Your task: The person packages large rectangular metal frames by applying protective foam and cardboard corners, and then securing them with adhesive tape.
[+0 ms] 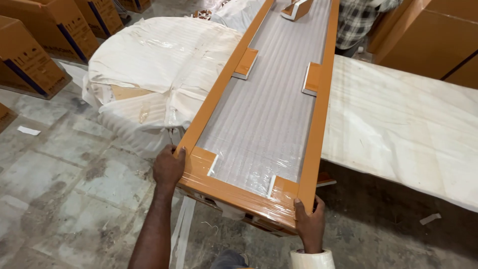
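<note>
Wrapped white bundles (164, 65) lie beyond the left hand (168, 167); both it and the right hand (309, 219) grip the orange-framed package's (264, 109) near corners, arms outstretched.

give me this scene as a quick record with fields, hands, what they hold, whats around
left hand: grips the near left corner of the long orange frame
right hand: grips the near right corner of the same frame
frame: wrapped in clear film, ribbed foam sheet inside, orange corner blocks
support: far part rests across a white-covered table
tape roll: whitish, around the right wrist
left of frame: bundle wrapped in white plastic
background: brown cartons, another person's checked shirt
floor: stained grey concrete
</note>
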